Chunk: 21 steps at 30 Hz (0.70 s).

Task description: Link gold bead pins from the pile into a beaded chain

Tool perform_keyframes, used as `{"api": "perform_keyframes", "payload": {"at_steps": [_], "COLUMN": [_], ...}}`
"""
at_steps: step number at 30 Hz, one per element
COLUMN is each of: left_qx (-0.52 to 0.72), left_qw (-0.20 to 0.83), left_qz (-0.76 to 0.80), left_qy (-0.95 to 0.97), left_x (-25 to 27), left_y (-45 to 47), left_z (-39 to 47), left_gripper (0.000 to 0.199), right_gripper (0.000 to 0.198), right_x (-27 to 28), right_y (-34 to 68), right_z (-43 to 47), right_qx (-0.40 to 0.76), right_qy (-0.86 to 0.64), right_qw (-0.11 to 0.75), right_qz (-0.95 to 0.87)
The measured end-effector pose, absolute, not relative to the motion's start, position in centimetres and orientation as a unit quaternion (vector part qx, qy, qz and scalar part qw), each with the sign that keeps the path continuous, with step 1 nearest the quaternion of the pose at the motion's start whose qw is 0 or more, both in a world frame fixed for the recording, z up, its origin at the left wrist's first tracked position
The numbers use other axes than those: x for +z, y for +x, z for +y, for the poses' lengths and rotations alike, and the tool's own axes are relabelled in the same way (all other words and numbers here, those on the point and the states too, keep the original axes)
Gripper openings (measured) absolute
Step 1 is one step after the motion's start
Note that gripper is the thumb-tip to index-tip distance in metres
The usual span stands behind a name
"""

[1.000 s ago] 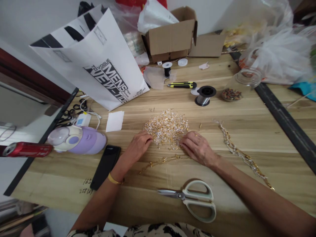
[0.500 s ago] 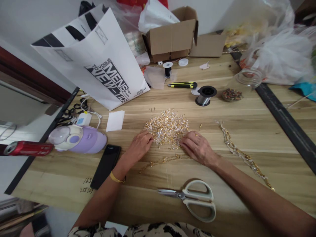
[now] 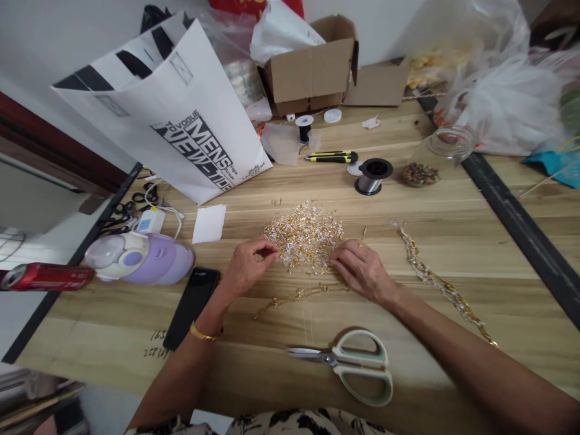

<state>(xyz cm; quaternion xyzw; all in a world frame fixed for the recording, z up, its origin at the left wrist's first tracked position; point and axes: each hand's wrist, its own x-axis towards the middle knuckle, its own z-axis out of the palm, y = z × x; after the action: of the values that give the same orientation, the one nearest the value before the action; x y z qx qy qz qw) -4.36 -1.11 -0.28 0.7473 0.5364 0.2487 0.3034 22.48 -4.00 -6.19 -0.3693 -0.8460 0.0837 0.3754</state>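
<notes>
Cream-handled steel scissors [image 3: 336, 359]: lay nearest us, best left flat.
Thin gold metal chain [image 3: 299, 294]: stretched just beyond, best kept untangled.
Our right hand [image 3: 365, 270]: fingers bunched nearly closed; we couldn't tell what they held.
Our left hand [image 3: 248, 266]: thumb and forefinger arched, tips about meeting, any hold too small to tell.
Loose heap of tiny gold and clear pieces [image 3: 306, 235]: lay between our hands; pinching lightly and singly seemed surest.

The white bag [image 3: 181, 115] reads "TO VOGUE MENS NEW-TIDE"; the tabletop [image 3: 254, 350] bears "41", "165" and, apparently, "258369".
</notes>
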Motion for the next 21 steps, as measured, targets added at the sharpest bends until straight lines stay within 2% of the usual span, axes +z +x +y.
{"api": "perform_keyframes", "payload": {"at_steps": [7, 12, 21], "left_qx": [0.269, 0.284, 0.310], "left_qw": [0.468, 0.575, 0.621], "left_qz": [0.480, 0.474, 0.469], "left_qy": [0.692, 0.604, 0.546], "left_x": [-1.3, -1.7, -2.8], "left_y": [-0.3, 2.4, 3.8], "left_z": [-1.9, -1.5, -1.0], "left_gripper": [0.013, 0.015, 0.016], "right_gripper": [0.009, 0.008, 0.010], "right_x": [-5.7, -5.6, -5.7], "right_y": [22.7, 22.7, 22.4], "right_z": [-3.9, -4.1, -4.3], "right_qx": [0.149, 0.141, 0.073], "right_qy": [-0.409, -0.397, -0.356], "right_qw": [0.413, 0.426, 0.432], "right_qz": [-0.800, -0.800, -0.825]}}
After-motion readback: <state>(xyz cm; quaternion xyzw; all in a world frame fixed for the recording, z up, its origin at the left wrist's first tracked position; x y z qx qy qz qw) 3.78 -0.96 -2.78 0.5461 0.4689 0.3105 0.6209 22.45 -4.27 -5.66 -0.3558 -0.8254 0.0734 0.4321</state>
